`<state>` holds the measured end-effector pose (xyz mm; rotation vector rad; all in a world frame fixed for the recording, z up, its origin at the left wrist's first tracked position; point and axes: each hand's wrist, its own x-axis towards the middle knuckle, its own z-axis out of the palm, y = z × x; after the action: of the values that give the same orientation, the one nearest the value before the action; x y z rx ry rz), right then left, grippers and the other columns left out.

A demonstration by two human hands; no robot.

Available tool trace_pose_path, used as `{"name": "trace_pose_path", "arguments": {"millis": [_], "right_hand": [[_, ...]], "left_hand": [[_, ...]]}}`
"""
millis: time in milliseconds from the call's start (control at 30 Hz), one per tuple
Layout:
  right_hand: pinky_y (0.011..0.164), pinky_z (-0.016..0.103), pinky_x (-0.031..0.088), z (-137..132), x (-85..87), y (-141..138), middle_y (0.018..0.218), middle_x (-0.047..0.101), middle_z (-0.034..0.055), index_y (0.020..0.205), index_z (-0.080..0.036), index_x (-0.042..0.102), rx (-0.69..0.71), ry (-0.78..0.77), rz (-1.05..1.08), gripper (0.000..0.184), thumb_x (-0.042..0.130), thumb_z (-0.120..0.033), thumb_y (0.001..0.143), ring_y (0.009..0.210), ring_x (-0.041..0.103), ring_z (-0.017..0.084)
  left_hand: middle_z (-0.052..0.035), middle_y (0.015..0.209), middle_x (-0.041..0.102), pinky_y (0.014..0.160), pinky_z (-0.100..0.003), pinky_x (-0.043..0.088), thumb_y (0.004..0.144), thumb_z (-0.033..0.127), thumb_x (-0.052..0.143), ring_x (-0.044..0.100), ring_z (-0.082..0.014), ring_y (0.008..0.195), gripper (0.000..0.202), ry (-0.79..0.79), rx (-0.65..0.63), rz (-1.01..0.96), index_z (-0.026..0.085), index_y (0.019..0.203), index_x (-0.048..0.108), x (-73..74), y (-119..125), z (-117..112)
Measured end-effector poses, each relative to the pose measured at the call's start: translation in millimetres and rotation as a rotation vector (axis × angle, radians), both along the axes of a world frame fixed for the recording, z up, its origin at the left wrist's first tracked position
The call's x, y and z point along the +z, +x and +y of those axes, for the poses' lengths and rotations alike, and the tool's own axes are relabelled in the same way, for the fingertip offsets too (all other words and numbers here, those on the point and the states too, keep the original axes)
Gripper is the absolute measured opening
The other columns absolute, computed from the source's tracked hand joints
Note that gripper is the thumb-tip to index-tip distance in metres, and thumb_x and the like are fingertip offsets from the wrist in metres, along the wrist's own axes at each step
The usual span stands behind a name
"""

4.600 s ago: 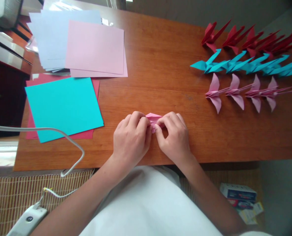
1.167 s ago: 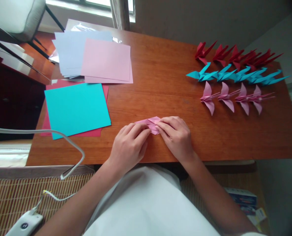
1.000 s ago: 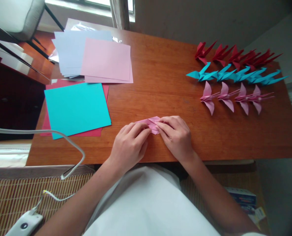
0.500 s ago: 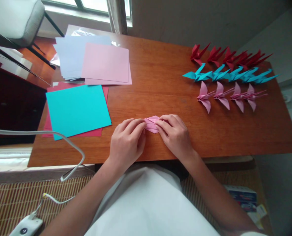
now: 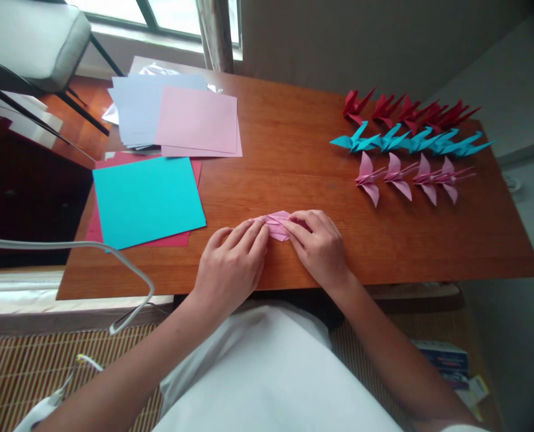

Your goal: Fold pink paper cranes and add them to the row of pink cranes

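Between my hands, near the front edge of the wooden table (image 5: 289, 180), lies a small pink folded origami paper (image 5: 278, 227) with creased layers. My left hand (image 5: 235, 255) presses its fingertips on the paper's left end, fingers close together and covering that end. With thumb and fingers, my right hand (image 5: 318, 243) pinches the right end. Only the paper's middle shows between the fingertips.
Rows of red cranes (image 5: 411, 111), turquoise cranes (image 5: 411, 141) and pink cranes (image 5: 399, 177) stand at the right. Turquoise sheets (image 5: 150, 201) lie over red sheets (image 5: 174, 240) at left, with pink sheets (image 5: 199, 120) and pale sheets (image 5: 136, 111) behind. A white cable (image 5: 134, 270) loops by the left edge.
My left fingers have straightened and spread further over the paper's left end. My right hand keeps its pinch almost unmoved. The whole view has shifted slightly.
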<state>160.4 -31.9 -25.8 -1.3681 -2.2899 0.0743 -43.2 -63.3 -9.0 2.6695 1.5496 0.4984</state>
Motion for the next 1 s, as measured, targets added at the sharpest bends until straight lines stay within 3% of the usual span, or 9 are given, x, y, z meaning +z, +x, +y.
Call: {"name": "trace_pose_path", "arguments": {"millis": [233, 400, 633, 1000], "right_hand": [[0.091, 0.040, 0.049, 1, -1.1, 8, 0.116, 0.071, 0.0100, 0.117, -0.020, 0.072, 0.086, -0.011, -0.015, 0.024, 0.059, -0.032, 0.099, 0.107, 0.061, 0.026], [0.091, 0.041, 0.050, 4, 0.7, 10, 0.116, 0.071, 0.0098, 0.118, -0.021, 0.071, 0.102, -0.056, 0.009, 0.024, 0.058, -0.030, 0.100, 0.107, 0.061, 0.026], [0.087, 0.039, 0.053, -4, 1.7, 0, 0.112, 0.070, 0.0112, 0.119, -0.019, 0.070, -0.013, -0.066, 0.042, 0.025, 0.062, -0.031, 0.098, 0.100, 0.060, 0.025], [0.087, 0.036, 0.051, -5, 13.6, -2, 0.101, 0.075, 0.0075, 0.105, -0.020, 0.072, -0.086, -0.091, 0.050, 0.019, 0.054, -0.023, 0.100, 0.093, 0.066, 0.023]], "left_hand": [[-0.0099, 0.135, 0.070, 0.099, -0.046, 0.052, 0.095, 0.019, 0.058, 0.063, -0.0305, 0.124, 0.031, 0.029, 0.000, -0.178, 0.016, 0.125, 0.066, -11.0, -2, 7], [-0.0104, 0.136, 0.069, 0.103, -0.047, 0.053, 0.092, 0.014, 0.059, 0.063, -0.0294, 0.123, 0.035, 0.033, 0.010, -0.303, 0.019, 0.126, 0.065, -11.4, -8, 4], [-0.0084, 0.124, 0.075, 0.096, -0.044, 0.055, 0.092, 0.013, 0.059, 0.067, -0.0272, 0.112, 0.031, -0.007, -0.030, -0.331, 0.019, 0.121, 0.066, -9.1, -6, -4], [-0.0092, 0.127, 0.073, 0.096, -0.044, 0.056, 0.093, 0.013, 0.057, 0.067, -0.0272, 0.114, 0.032, -0.046, -0.027, -0.362, 0.020, 0.124, 0.065, -10.2, -6, -3]]}}
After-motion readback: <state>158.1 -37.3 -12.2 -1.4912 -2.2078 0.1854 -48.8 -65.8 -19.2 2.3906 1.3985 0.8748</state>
